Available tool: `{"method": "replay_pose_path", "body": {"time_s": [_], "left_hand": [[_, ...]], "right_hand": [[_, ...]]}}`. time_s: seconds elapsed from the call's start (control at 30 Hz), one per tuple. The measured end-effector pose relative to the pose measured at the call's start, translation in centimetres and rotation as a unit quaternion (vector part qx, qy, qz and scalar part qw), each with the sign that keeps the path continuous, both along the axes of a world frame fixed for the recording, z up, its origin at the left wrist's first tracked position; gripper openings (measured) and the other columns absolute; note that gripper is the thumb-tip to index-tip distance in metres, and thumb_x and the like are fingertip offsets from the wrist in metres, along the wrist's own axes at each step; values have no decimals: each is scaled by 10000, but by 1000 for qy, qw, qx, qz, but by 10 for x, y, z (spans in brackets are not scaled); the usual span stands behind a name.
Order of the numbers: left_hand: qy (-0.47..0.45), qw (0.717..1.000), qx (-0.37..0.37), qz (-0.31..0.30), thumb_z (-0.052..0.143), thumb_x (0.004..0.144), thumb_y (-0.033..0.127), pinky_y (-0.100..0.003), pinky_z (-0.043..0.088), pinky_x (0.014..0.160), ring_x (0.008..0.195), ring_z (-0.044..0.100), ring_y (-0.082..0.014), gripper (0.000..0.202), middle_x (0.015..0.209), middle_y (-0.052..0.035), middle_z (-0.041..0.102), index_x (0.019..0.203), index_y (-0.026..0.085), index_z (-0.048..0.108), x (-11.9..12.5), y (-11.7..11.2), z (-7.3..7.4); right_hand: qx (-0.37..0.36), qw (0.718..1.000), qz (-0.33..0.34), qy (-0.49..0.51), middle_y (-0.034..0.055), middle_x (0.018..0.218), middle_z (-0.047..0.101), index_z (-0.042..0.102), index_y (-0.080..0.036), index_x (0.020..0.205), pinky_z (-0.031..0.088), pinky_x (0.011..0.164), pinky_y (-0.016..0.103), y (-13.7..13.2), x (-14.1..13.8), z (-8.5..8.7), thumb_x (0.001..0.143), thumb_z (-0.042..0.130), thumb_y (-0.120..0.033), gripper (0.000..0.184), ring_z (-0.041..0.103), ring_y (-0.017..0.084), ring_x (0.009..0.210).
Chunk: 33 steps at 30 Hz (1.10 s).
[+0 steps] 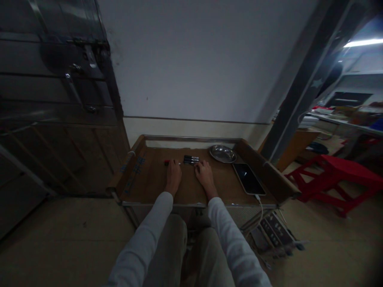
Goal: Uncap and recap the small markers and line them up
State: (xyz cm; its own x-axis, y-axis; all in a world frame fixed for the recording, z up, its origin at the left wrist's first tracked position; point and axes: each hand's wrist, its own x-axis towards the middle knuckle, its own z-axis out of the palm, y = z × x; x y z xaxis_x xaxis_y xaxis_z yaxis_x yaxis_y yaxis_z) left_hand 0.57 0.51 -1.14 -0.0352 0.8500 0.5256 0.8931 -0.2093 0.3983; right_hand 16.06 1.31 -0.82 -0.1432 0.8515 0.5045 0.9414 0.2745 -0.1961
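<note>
My left hand (173, 175) lies flat on the brown table (155, 183), fingers stretched forward, its tips next to a small red item with a thin rod (168, 162). My right hand (204, 172) also rests palm down with fingers spread, just behind a bundle of short black sticks (190, 160). Neither hand holds anything. Both sleeves are white.
A metal dish (222, 154) sits at the table's back right. A phone (248, 178) with a white cable lies along the right edge. Raised wooden rails border the table. A power strip (277, 233) lies on the floor, and a red stool (332, 179) stands to the right.
</note>
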Motion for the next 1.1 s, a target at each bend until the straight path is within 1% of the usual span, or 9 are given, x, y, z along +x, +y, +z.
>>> {"method": "replay_pose_path", "body": {"time_s": [0.07,0.17,0.27,0.37,0.53,0.77,0.83,1.0,1.1], "left_hand": [[51,998,-5,-37,349,859,57,-346,411,849,933,510,-213,233,976,-123,525,992,126,527,3,1,1],[106,993,-11,-57,362,876,95,-347,406,865,944,507,-213,225,995,-118,539,1005,136,541,9,4,3],[137,990,0,-37,363,889,126,-363,391,883,967,491,-224,219,1002,-120,547,999,133,554,13,7,5],[158,987,6,-17,361,900,153,-370,390,867,957,480,-231,215,987,-114,555,971,136,563,15,10,4],[164,986,5,-24,389,907,203,-369,392,837,941,483,-232,194,966,-106,562,932,146,572,15,14,2],[151,986,0,-74,442,895,214,-357,390,844,930,496,-213,137,934,-83,586,892,154,565,14,15,1],[142,986,-4,-83,454,890,211,-352,390,848,926,504,-208,119,941,-80,591,890,154,558,13,16,2],[131,988,-15,-84,375,914,174,-358,387,860,936,514,-213,175,959,-92,608,933,143,546,13,17,1],[128,984,-18,-122,403,904,174,-345,388,870,939,517,-206,143,973,-77,612,931,155,543,12,18,2]], "right_hand": [[-9,1000,0,-2,110,999,557,613,-176,964,356,789,317,0,0,1,856,441,-185,203,469,224,923],[-20,1000,-5,-9,112,1039,547,592,-175,1030,345,808,315,0,0,2,862,442,-203,226,462,224,958],[-36,999,-23,-15,106,1061,538,581,-187,1065,333,826,311,-1,-1,3,872,443,-237,242,454,221,992],[-52,998,-41,-16,102,1062,542,585,-192,1052,327,828,307,0,-2,4,887,423,-259,241,455,216,999],[-58,998,-35,-15,107,1080,555,595,-184,1024,323,833,309,4,-2,3,904,400,-265,243,460,217,1012],[-61,997,36,0,96,1056,601,619,-188,983,330,829,298,5,0,5,909,402,-225,232,494,207,987],[-57,998,34,9,93,1046,610,621,-186,981,333,826,299,5,0,5,903,413,-215,224,501,209,978],[-49,998,24,27,103,1032,618,620,-172,989,346,829,309,5,1,3,893,421,-191,222,512,212,956],[-41,996,68,47,94,1006,628,626,-173,961,363,833,302,7,3,1,880,442,-168,201,522,202,938]]}}
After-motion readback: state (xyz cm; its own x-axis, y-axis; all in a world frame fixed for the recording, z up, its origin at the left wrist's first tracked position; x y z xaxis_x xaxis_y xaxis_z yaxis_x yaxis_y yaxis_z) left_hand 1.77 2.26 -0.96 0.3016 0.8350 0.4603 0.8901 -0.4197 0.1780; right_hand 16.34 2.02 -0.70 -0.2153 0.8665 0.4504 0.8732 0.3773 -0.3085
